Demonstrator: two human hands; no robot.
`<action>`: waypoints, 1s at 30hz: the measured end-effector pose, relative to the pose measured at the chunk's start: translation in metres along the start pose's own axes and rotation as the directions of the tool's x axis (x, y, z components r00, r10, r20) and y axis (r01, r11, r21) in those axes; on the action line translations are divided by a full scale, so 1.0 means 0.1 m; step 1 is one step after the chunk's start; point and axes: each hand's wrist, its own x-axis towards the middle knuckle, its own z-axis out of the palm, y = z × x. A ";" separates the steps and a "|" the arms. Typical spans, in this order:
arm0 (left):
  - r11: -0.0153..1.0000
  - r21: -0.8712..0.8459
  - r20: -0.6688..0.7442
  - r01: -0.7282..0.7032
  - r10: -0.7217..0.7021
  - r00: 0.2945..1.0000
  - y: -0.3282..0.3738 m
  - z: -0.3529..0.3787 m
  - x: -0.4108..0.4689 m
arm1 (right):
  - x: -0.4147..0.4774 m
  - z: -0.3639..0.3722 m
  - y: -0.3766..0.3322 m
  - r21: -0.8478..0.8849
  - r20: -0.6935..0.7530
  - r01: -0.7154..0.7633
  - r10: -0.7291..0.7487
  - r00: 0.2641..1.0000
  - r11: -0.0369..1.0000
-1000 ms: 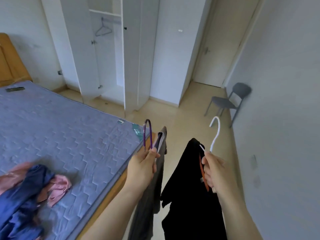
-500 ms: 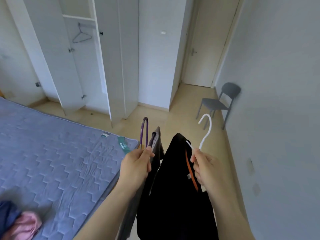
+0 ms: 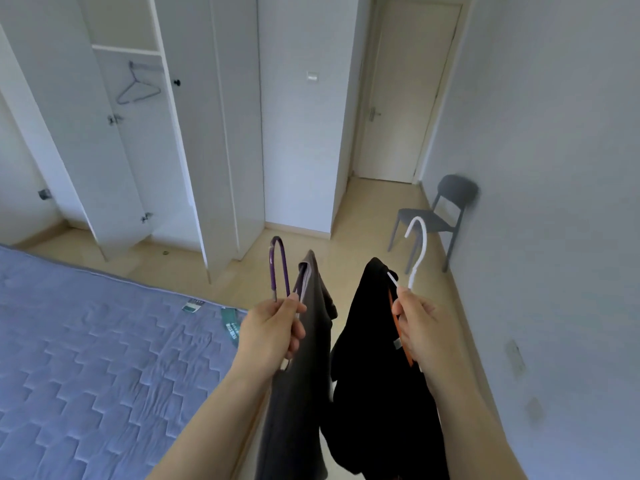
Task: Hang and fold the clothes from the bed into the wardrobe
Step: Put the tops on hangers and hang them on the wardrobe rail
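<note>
My left hand (image 3: pixel 273 332) grips a purple hanger (image 3: pixel 280 268) with a dark grey garment (image 3: pixel 304 375) hanging from it. A white hanger (image 3: pixel 417 251) carrying a black garment (image 3: pixel 370 375) is held in my right hand (image 3: pixel 420 327). Both hangers' hooks point up in front of me. The white wardrobe (image 3: pixel 194 133) stands ahead at the left with its door open. On its rail hangs one bare grey hanger (image 3: pixel 138 86). The bed's blue quilted mattress (image 3: pixel 86 358) fills the lower left.
A grey chair (image 3: pixel 436 216) stands against the right wall. A closed white door (image 3: pixel 398 91) is at the far end. The open wardrobe door (image 3: pixel 69 133) juts out toward the bed. Bare wooden floor (image 3: pixel 346 237) lies between me and the wardrobe.
The view has swung right and toward the wardrobe. The pile of blue and pink clothes on the bed has left the frame. Both hands still hold their hangers.
</note>
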 end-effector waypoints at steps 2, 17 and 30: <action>1.000 -0.003 0.025 -0.030 0.030 0.999 0.09 -0.01 0.28 | 0.20 0.11 -0.06 -0.001 -0.035 0.005 -0.005 0.999 1.000; 1.000 0.018 0.154 0.002 -0.005 0.988 0.29 0.39 1.90 | 1.54 0.35 -0.06 0.060 -0.222 -0.009 0.022 0.975 0.998; 0.999 0.035 0.113 0.002 -0.006 0.994 0.57 1.21 3.29 | 3.28 0.12 -0.21 0.077 -0.104 -0.058 0.066 0.992 0.995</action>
